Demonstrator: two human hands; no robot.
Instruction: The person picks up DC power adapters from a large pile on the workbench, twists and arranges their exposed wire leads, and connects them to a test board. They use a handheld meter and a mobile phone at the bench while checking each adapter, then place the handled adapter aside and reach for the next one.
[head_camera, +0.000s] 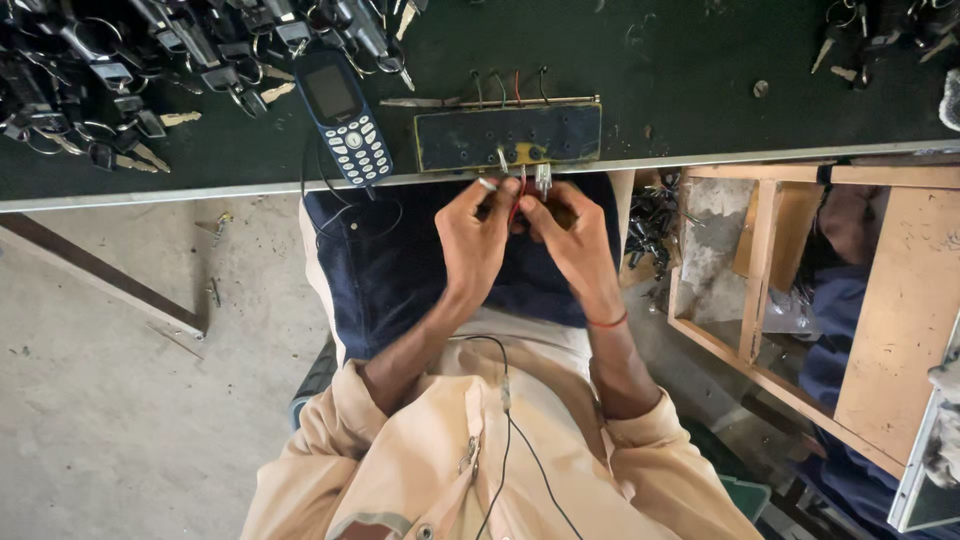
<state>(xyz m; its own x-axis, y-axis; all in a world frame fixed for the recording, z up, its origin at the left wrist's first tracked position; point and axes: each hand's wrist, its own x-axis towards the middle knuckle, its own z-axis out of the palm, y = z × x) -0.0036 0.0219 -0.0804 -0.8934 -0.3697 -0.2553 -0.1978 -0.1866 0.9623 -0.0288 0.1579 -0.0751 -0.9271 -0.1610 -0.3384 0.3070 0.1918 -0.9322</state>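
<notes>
Left hand (472, 240): grip pinched on small silver metal key part (487, 184).
Right hand (570, 235): grip pinched on thin red wire (517, 203).
Handling: light, stiff, likely slippery; hold by edges, just off the dark green counter (680, 70).

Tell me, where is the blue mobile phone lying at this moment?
In the head view, the blue mobile phone lies on the dark green bench top, left of the small board with holes and just beside the pile of keys, above the left hand.

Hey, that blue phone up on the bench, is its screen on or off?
Off, as far as the picture shows: the screen of the blue keypad phone is dark grey and blank. It lies flat, face up, on the green bench top beside the keys.
</notes>
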